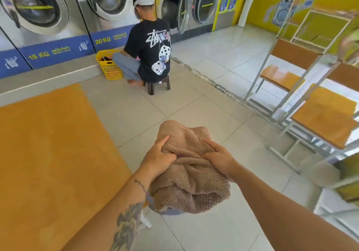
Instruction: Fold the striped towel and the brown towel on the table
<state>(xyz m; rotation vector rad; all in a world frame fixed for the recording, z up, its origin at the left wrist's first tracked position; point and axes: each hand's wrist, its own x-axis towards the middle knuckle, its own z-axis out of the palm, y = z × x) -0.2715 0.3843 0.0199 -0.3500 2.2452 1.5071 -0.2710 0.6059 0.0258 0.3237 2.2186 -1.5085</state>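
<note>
Brown towel (190,177) is held bunched in the air above the tiled floor. It is gripped near its top by the left hand (159,157) and the right hand (219,158), with fingers curled into the cloth. No neat fold is seen, and it is not laid on the orange table (48,153) just to the left, so the folding is judged barely begun. No striped towel is in view. Farther off, a person (149,50) is seated beside a yellow basket (109,66).

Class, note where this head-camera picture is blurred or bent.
Head view: the chairs at right are smeared by blur; the washing machines lean and curve from the wide lens; the brown towel, left hand and right hand look fairly sharp.
</note>
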